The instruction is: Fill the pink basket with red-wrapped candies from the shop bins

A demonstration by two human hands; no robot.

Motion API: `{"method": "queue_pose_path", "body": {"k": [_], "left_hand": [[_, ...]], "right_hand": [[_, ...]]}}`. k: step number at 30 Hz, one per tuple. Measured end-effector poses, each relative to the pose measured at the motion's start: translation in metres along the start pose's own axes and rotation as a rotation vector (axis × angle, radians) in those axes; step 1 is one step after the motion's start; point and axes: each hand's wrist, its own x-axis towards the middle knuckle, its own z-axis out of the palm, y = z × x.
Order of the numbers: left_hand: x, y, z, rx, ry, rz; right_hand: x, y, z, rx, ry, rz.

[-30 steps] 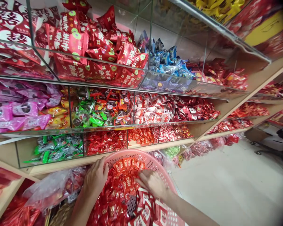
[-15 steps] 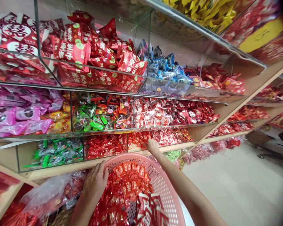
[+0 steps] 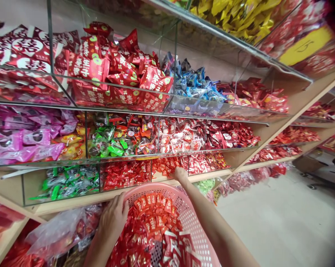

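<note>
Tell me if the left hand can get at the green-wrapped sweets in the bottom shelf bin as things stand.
Probably not at once: the left hand grips the rim of the pink basket, and the green-wrapped sweets sit behind a clear front panel. It would need to let go and reach over the panel.

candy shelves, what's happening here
A person stands at shelves of wrapped sweets. The left hand grips the rim of a pink basket already heaped with red candies. The right hand reaches over the basket into the low bin of red sweets; whether it has grasped any cannot be seen.
</note>
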Motion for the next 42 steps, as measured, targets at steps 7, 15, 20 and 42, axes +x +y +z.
{"method": "queue_pose_path", "body": {"k": [7, 15, 20, 42], "left_hand": [[0.000, 0.002, -0.001, 0.004, -0.008, -0.023], [0.000, -0.001, 0.003, 0.005, -0.013, -0.027], [0.000, -0.001, 0.003, 0.016, -0.009, -0.006], [0.003, 0.061, -0.034, -0.884, -0.254, -0.148]], "right_hand": [[0.001, -0.002, -0.001, 0.035, -0.007, 0.036], [0.003, -0.003, -0.001, 0.066, -0.017, 0.043], [-0.003, 0.001, -0.007, 0.101, -0.017, 0.012], [-0.191, -0.009, 0.009, 0.434, 0.294, -0.670]]}}
